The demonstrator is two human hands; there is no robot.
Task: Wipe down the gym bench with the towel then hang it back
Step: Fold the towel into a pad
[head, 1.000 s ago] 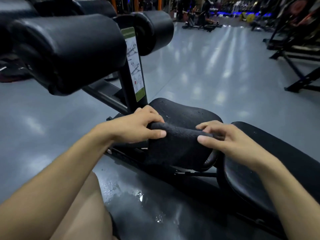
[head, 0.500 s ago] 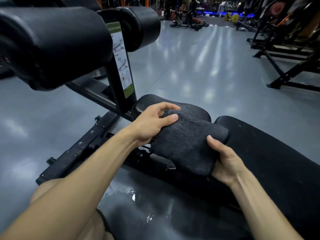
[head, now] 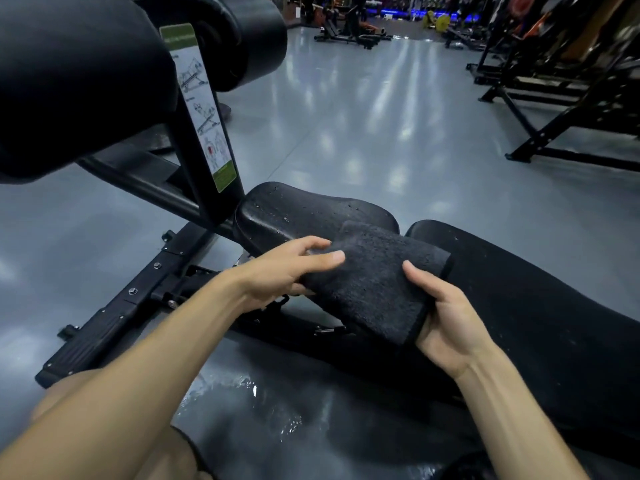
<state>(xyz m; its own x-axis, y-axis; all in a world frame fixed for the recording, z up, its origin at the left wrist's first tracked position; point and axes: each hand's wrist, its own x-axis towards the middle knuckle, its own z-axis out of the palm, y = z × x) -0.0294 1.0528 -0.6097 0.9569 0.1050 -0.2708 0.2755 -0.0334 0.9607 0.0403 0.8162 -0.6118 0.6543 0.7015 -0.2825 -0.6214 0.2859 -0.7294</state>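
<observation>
A folded dark grey towel (head: 374, 282) is held flat between my hands, just above the gap between the bench's two black pads. My left hand (head: 287, 271) pinches the towel's left edge, thumb on top. My right hand (head: 446, 320) cups the towel's near right corner from below, thumb over its top. The small seat pad (head: 294, 213) behind the towel is speckled with water drops. The long back pad (head: 540, 306) runs off to the right.
Large black roller pads (head: 76, 81) loom at the upper left on an upright post with an instruction sticker (head: 202, 109). The bench's black frame rail (head: 114, 313) runs down left. Water glistens on the floor (head: 249, 393) below. Black racks (head: 571, 98) stand at the right.
The towel has gone from draped over the seat pad to lifted and folded flat. My right hand shifted from gripping its top edge to cupping it from below. The view moved closer.
</observation>
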